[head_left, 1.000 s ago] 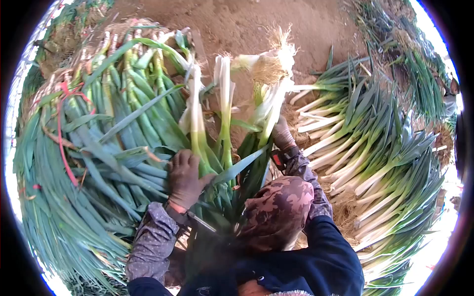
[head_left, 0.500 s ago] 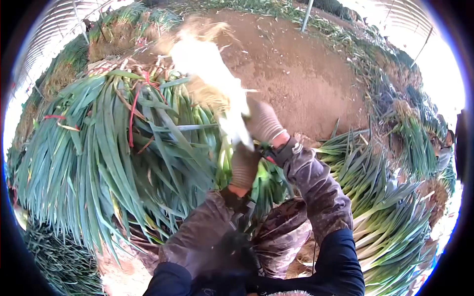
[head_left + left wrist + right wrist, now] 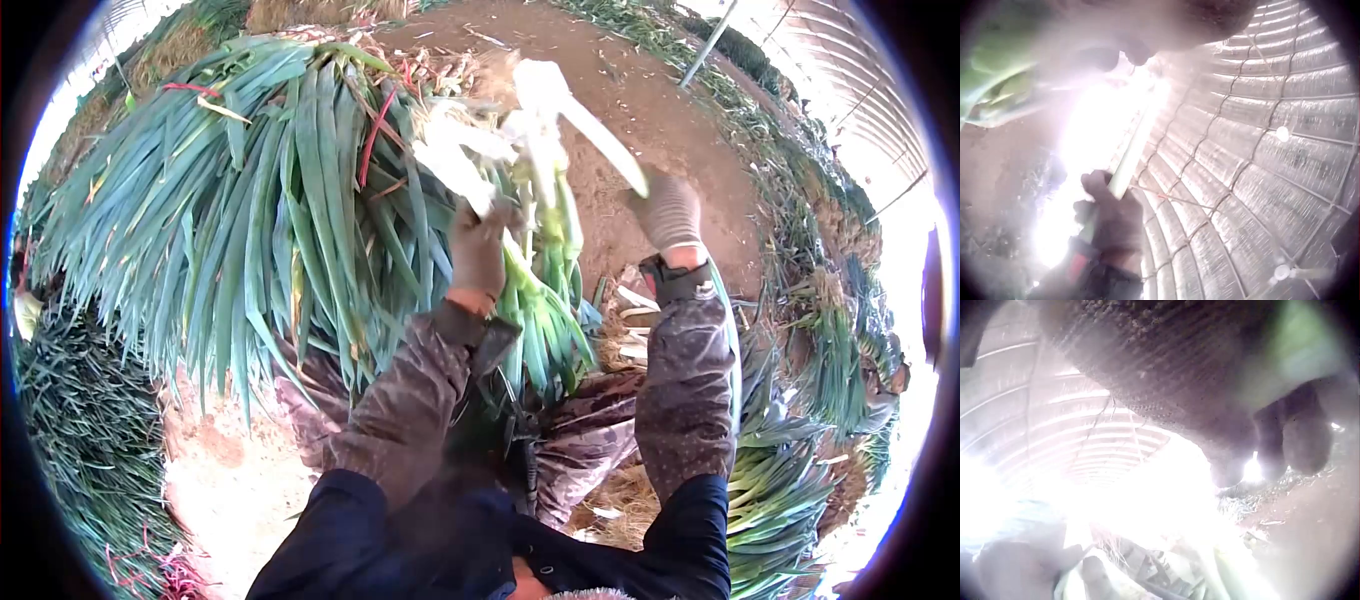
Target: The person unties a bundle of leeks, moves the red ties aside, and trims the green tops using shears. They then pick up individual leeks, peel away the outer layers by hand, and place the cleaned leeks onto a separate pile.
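In the head view my gloved left hand (image 3: 478,252) grips a leek whose white, overexposed stem (image 3: 455,165) rises from it toward the upper left. My gloved right hand (image 3: 668,212) is out to the right, holding another leek by its shank (image 3: 610,140); its green leaves trail down along the forearm. Between the hands stand several leeks (image 3: 550,190) with pale stems up and green leaves below. The left wrist view shows the right hand (image 3: 1113,219) round the leek stalk (image 3: 1132,156). Close up in the right wrist view, the right glove (image 3: 1172,381) fills the top.
A big heap of leeks (image 3: 250,190) with red ties spreads to the left. Darker leaves (image 3: 80,440) lie at lower left. More leeks (image 3: 780,500) lie at lower right, beside straw (image 3: 625,500). Brown soil (image 3: 650,110) stretches ahead beneath a ribbed roof (image 3: 850,80).
Both hands have risen from lower among the leeks. They came close together half a second ago; now the right hand has swung away rightward with one leek. The head view has turned too.
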Demonstrator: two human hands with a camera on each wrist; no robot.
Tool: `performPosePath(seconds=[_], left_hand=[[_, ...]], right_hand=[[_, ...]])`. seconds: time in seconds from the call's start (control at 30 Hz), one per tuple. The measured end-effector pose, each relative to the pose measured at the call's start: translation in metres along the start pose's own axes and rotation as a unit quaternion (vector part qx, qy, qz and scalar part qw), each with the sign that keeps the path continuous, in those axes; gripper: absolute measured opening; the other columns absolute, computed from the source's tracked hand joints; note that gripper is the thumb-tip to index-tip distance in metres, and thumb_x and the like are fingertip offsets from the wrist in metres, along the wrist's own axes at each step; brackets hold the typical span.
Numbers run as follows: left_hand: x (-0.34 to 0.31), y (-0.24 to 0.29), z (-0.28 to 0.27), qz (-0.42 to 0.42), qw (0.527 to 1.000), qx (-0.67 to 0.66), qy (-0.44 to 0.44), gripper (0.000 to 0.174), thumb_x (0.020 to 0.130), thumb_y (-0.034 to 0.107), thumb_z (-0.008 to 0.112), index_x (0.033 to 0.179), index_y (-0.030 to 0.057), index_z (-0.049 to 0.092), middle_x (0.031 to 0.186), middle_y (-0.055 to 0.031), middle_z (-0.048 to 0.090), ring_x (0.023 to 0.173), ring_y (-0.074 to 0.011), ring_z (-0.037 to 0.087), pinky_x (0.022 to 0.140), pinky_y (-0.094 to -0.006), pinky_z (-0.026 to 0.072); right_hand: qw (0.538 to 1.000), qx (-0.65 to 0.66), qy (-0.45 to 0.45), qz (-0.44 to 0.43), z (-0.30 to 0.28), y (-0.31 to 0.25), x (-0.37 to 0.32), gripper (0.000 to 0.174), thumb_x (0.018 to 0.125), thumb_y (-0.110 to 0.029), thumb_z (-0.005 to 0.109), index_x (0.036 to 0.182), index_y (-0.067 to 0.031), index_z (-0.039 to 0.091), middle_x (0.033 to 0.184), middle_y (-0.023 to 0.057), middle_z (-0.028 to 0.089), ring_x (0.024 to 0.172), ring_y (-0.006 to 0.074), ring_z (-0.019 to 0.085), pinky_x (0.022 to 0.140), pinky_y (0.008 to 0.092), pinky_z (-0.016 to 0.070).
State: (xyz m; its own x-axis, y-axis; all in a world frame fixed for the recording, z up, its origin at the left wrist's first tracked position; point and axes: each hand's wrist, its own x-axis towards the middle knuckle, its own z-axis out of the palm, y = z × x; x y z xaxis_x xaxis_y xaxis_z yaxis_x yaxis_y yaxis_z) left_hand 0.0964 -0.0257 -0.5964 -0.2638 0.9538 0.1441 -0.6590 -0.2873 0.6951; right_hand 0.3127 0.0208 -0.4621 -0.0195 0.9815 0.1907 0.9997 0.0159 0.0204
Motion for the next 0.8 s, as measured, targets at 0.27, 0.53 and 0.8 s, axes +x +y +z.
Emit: performPosePath(seconds=[0.27,0.53,0.8], left_hand=[[0.002,0.016,-0.005,-0.100,0.988,-0.114,0.024,0.023,0.099,0.024,0.062,0.099,0.0008,0.059,0.088,-0.0107,0.066,0.080,-0.0221,0.064,0.070,-0.0382,0.0525],[-0.002,0.037,-0.020,-0.116,0.990,-0.082,0.019,0.031,0.096,0.030,0.066,0.111,0.0040,0.060,0.095,-0.0086,0.068,0.083,-0.0191,0.066,0.071,-0.0343,0.0548],[-0.022,0.033,-0.029,-0.139,0.921,0.317,-0.181,0.023,0.088,0.014,0.071,0.103,-0.0004,0.063,0.093,-0.0070,0.068,0.082,-0.0142,0.064,0.070,-0.0293,0.0507]], right_hand=[[0.963,0.210,-0.135,-0.098,0.032,-0.040,-0.060,0.043,0.084,-0.044,0.072,0.101,-0.0051,0.069,0.083,0.0145,0.071,0.078,0.0295,0.070,0.073,0.0413,0.0535],[0.859,0.441,-0.233,-0.114,0.100,-0.056,-0.098,0.037,0.088,-0.029,0.075,0.103,0.0034,0.064,0.087,0.0049,0.065,0.082,0.0119,0.055,0.077,0.0314,0.0490],[0.873,0.449,-0.186,-0.038,0.066,-0.042,-0.087,0.039,0.088,-0.031,0.074,0.106,0.0021,0.067,0.083,0.0066,0.069,0.072,0.0131,0.059,0.067,0.0304,0.0506]])
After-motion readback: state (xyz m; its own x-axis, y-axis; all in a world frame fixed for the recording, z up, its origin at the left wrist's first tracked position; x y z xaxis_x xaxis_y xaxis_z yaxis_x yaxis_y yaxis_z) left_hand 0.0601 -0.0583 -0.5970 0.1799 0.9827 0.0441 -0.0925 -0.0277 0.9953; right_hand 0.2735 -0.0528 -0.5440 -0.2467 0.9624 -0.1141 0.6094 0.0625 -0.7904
